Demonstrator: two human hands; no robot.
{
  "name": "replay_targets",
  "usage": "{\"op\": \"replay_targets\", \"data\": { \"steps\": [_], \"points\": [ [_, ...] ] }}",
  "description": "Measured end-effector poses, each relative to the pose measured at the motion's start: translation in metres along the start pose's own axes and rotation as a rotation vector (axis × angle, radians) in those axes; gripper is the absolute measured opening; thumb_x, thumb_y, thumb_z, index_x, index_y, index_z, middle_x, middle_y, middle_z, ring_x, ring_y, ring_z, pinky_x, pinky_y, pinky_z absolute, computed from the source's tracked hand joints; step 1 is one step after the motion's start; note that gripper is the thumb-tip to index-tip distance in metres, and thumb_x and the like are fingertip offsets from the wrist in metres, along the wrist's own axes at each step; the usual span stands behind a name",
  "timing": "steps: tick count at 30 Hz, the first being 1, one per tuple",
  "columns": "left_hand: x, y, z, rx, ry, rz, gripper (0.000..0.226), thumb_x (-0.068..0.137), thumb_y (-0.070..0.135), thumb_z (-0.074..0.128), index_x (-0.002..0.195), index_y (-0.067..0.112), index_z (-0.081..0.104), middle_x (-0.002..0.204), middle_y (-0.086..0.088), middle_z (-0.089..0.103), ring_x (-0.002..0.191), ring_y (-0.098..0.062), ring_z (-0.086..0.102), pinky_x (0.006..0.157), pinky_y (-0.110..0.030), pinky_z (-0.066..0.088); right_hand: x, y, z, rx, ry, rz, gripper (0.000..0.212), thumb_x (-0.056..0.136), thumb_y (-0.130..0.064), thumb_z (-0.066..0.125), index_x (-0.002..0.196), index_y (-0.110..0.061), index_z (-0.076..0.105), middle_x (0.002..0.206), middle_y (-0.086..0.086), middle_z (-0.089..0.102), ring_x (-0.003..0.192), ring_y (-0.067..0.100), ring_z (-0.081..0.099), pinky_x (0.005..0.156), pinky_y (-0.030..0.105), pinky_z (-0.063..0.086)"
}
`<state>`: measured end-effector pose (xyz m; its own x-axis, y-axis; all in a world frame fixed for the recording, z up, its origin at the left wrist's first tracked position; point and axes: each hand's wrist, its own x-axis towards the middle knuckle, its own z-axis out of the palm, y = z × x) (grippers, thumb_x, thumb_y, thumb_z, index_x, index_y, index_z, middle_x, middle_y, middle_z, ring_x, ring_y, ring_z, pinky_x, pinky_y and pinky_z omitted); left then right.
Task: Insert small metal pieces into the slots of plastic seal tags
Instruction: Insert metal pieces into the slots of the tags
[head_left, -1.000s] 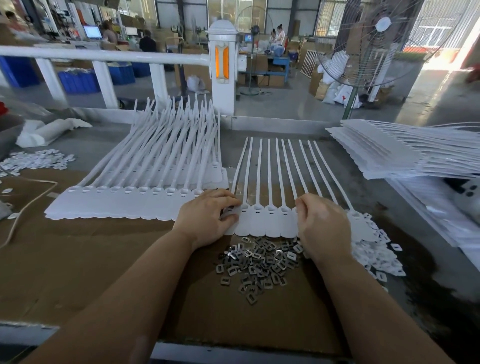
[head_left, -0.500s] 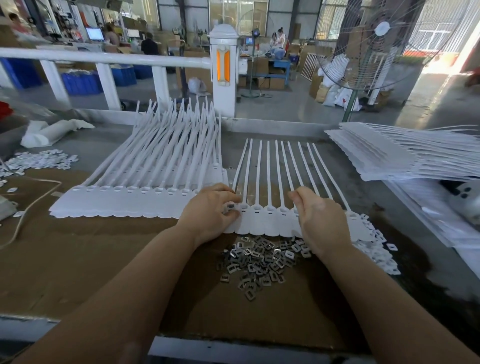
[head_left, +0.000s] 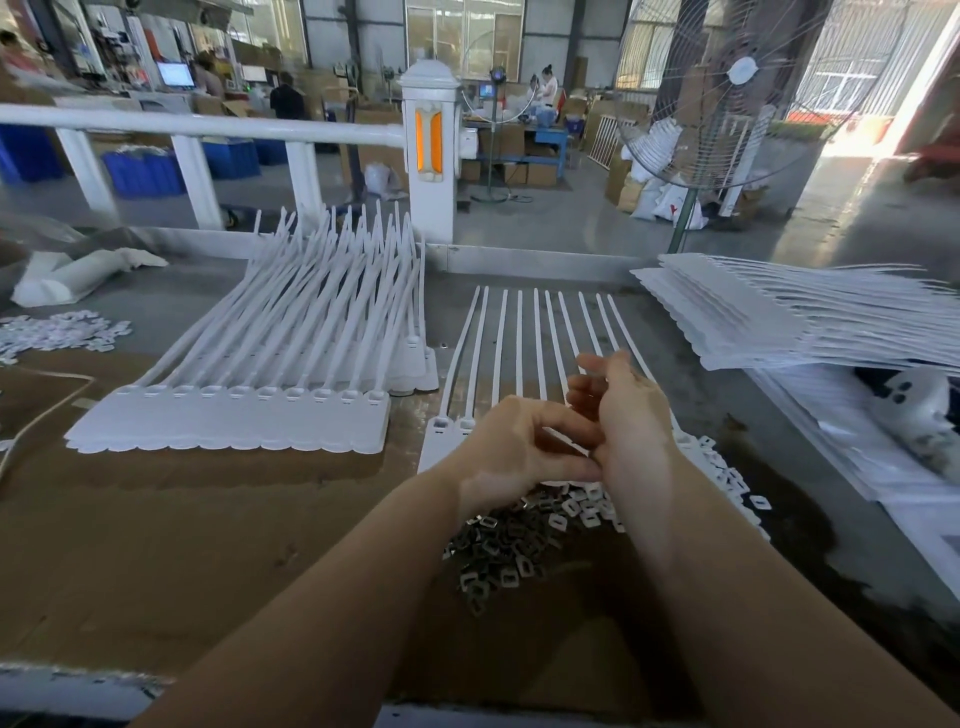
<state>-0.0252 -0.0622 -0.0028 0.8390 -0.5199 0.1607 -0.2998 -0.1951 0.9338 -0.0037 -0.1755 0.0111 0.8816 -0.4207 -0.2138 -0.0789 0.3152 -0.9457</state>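
A strip of joined white seal tags lies on the cardboard mat, its straps pointing away from me. A heap of small metal pieces sits just in front of it. Both hands hover above the tag heads and hide most of them. My left hand is curled loosely in a C, and I see nothing between thumb and fingers. My right hand is raised on edge with its fingers spread and relaxed, holding nothing, its palm against the left fingertips.
A stack of tag strips lies to the left and another stack at the right. Small white plastic caps are scattered right of the metal heap, with more caps far left. A white railing post and a fan stand behind the table.
Both hands have lifted off the tag heads they were pressing and come together above the strip. The right hand has turned on edge and spread its fingers.
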Motion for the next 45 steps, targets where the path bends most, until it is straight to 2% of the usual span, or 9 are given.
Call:
{"op": "replay_targets", "data": {
  "steps": [5,10,15,19,24,31,37,41,45],
  "points": [
    [0.003,-0.004,-0.001,0.056,0.098,-0.018,0.016,0.08,-0.001,0.067,0.09,0.011,0.073,0.079,-0.002,0.068,0.07,-0.01,0.063,0.069,-0.017,0.053,-0.004,0.006,-0.004,-0.016,-0.056,0.006,0.036,0.099,-0.032,0.04,0.086,-0.013,0.067,0.067,-0.001,0.06,0.061,0.012,0.056,0.054,0.023,0.05],
    [-0.003,-0.014,-0.033,0.351,0.143,-0.118,0.011,0.081,0.01,0.07,0.088,0.017,0.074,0.079,0.009,0.068,0.075,-0.003,0.062,0.071,-0.012,0.047,-0.015,0.01,-0.027,-0.638,-0.37,-0.417,0.014,0.089,-0.012,0.059,0.083,-0.019,0.069,0.078,-0.005,0.066,0.073,0.004,0.06,0.066,0.012,0.048],
    [-0.014,-0.023,-0.055,0.506,0.185,-0.159,0.01,0.079,0.013,0.072,0.084,0.022,0.073,0.078,0.015,0.066,0.08,-0.004,0.062,0.079,-0.019,0.047,-0.027,0.01,-0.029,-1.131,-0.636,-0.61,0.012,0.079,-0.009,0.069,0.084,-0.019,0.072,0.08,-0.011,0.063,0.074,0.0,0.056,0.067,0.007,0.042],
    [-0.02,-0.034,-0.055,0.563,0.347,-0.187,0.008,0.081,0.018,0.07,0.086,0.024,0.072,0.076,0.019,0.06,0.073,0.002,0.055,0.066,-0.007,0.038,-0.033,0.01,-0.025,-1.303,-0.722,-0.69,0.011,0.079,-0.016,0.07,0.087,-0.024,0.073,0.076,-0.02,0.051,0.074,0.0,0.05,0.068,0.011,0.037],
    [-0.021,-0.044,-0.047,0.525,0.508,-0.157,0.007,0.081,0.018,0.071,0.084,0.024,0.071,0.069,0.025,0.054,0.064,0.008,0.051,0.061,0.0,0.037,-0.033,0.01,-0.023,-1.397,-0.796,-0.682,0.015,0.082,-0.021,0.069,0.095,-0.027,0.072,0.074,-0.021,0.046,0.074,-0.001,0.047,0.067,0.01,0.035],
    [-0.024,-0.047,-0.046,0.427,0.593,-0.126,0.016,0.082,0.017,0.069,0.077,0.033,0.065,0.077,0.022,0.059,0.066,0.005,0.053,0.063,0.0,0.037,-0.031,0.01,-0.021,-1.286,-0.709,-0.713,0.008,0.081,-0.017,0.069,0.079,-0.024,0.067,0.079,-0.017,0.056,0.075,0.0,0.053,0.069,0.01,0.04],
    [-0.029,-0.045,-0.046,0.356,0.474,-0.059,0.019,0.082,0.014,0.069,0.082,0.033,0.069,0.082,0.019,0.065,0.076,0.007,0.055,0.066,-0.002,0.039,-0.027,0.018,-0.011,-1.179,-0.587,-0.715,0.003,0.083,-0.012,0.066,0.082,-0.014,0.068,0.085,-0.003,0.066,0.082,0.012,0.061,0.081,0.031,0.05],
    [-0.033,-0.04,-0.048,0.264,0.317,-0.007,0.026,0.079,0.01,0.069,0.086,0.035,0.072,0.083,0.019,0.069,0.081,0.006,0.061,0.074,-0.01,0.045,-0.025,0.024,-0.009,-1.127,-0.57,-0.703,0.006,0.084,-0.011,0.064,0.085,-0.016,0.068,0.084,-0.003,0.066,0.081,0.01,0.06,0.079,0.029,0.05],
    [-0.033,-0.039,-0.048,0.223,0.267,0.009,0.026,0.078,0.004,0.071,0.086,0.029,0.073,0.075,0.024,0.068,0.074,0.007,0.061,0.068,-0.005,0.042,-0.024,0.027,-0.009,-1.091,-0.563,-0.691,0.009,0.084,-0.012,0.065,0.082,-0.021,0.065,0.079,-0.007,0.062,0.077,0.008,0.057,0.072,0.02,0.046]
  ]
}}
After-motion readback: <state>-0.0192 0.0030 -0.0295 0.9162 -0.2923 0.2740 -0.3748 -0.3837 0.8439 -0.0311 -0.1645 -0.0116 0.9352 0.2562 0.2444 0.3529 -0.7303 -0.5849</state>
